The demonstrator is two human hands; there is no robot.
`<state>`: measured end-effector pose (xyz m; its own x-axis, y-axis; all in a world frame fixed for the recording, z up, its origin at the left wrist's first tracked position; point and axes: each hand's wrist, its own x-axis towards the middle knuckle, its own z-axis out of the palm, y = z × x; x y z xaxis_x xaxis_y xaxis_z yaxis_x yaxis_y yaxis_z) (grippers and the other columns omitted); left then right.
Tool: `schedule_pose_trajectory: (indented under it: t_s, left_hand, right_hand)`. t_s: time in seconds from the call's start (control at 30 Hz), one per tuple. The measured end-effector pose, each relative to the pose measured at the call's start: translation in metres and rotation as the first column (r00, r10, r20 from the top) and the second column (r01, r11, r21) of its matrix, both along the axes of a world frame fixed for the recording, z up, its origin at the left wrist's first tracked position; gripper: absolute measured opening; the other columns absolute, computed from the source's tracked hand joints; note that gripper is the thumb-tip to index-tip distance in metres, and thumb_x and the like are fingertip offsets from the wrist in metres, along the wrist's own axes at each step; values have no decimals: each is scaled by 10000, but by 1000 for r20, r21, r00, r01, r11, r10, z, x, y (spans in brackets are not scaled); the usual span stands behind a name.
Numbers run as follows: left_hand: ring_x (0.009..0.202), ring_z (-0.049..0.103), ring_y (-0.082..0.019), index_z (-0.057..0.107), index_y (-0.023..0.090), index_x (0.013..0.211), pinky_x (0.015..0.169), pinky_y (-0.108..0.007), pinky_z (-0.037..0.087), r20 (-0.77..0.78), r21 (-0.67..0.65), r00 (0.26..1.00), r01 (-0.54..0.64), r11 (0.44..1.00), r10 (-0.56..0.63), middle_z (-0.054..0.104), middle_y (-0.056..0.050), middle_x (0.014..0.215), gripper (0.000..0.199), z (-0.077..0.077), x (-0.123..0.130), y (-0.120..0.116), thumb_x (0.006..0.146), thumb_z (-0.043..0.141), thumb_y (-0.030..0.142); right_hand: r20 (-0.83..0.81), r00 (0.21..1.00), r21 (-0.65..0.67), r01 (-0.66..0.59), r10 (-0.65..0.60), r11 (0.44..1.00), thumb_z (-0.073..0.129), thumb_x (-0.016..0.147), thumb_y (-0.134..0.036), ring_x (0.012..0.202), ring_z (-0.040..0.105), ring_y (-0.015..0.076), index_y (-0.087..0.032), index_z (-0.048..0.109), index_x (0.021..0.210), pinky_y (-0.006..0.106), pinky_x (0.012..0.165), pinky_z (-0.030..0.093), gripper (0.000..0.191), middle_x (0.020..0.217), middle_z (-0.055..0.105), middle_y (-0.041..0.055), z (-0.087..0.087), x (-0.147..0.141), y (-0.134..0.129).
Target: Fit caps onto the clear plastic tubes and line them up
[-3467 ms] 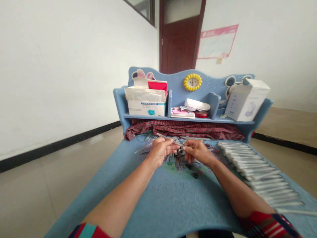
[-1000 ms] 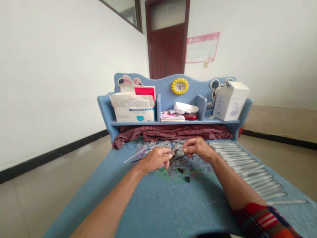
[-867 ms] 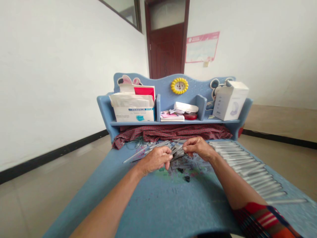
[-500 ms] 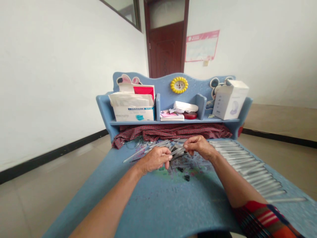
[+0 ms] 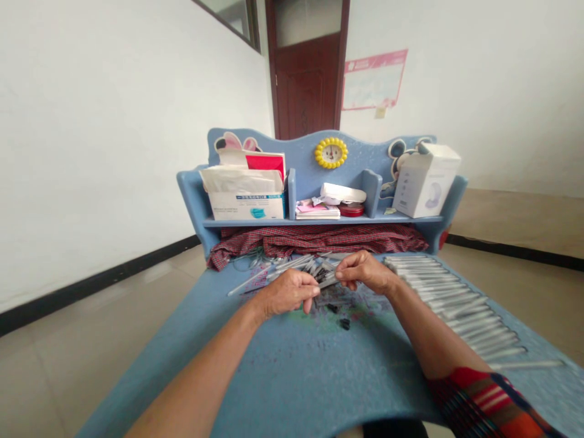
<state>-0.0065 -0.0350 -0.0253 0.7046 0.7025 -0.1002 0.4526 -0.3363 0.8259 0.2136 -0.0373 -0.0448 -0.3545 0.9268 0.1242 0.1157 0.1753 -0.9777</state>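
Over the middle of the blue desk, my left hand (image 5: 292, 293) pinches one end of a translucent grey pen barrel (image 5: 327, 283). The other end sits between the closed thumb and fingers of my right hand (image 5: 365, 272). Behind and below both hands spreads a loose heap of pen parts (image 5: 294, 264), partly hidden by them. Small black pieces, which look like pen caps (image 5: 345, 324), lie just in front of the heap. To the right, many similar pens (image 5: 449, 299) are laid side by side in a long row.
A blue shelf (image 5: 255, 224) runs along the desk's back, holding a mask box (image 5: 246, 205), papers (image 5: 317, 212), a red tin (image 5: 351, 210) and a white box (image 5: 426, 182). Under it lies a bunched checked cloth (image 5: 314, 241). The desk's near edge (image 5: 365, 421) curves inward.
Both hands remain over the heap, holding the barrel between them. The right hand has shifted slightly left, and the camera view has moved a little.
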Motion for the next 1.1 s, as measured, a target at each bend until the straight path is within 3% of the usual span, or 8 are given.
schedule_pose_trajectory:
  t_s: [0.17,0.37,0.8,0.97,1.1]
  left_hand:
    - [380,345,-60,570,145,698,428,-183,269,21,7,1000,-19,1000,18,554,30,472,244,-3,-1,1,774,463,351]
    - [405,358,-67,538,155,634,442,-184,278,59,31,998,-35,999,33,527,34,464,256,-7,0,4,773,453,353]
    - [389,352,-68,524,160,577,426,-191,254,-25,42,998,-58,997,59,511,39,446,246,-3,5,-3,740,469,336]
    - [388,348,-75,506,167,560,427,-194,264,-2,50,998,-60,997,60,512,36,442,266,-5,3,0,738,458,359]
    - [405,386,-82,516,168,541,439,-188,276,-77,99,996,-40,994,48,527,29,440,289,-3,-1,5,737,457,372]
  right_hand:
    - [-34,998,-43,-54,52,998,669,617,-461,356,479,65,-124,559,624,172,348,337,355,512,592,-4,-10,-6,2]
    - [-76,997,6,8,-8,1000,658,636,-450,335,456,60,-128,552,625,167,327,318,339,484,567,-21,-17,-12,3]
    - [-2,1000,21,3,-3,1000,634,657,-439,309,374,38,-135,537,580,167,315,255,328,431,514,-45,-19,-15,0]
    - [11,999,44,31,-31,999,612,676,-459,317,391,41,-139,535,603,164,324,274,336,437,514,-46,-19,-16,1]
    - [78,997,44,-14,10,999,610,671,-481,340,441,52,-145,539,600,161,341,318,351,460,537,-40,-20,-21,6]
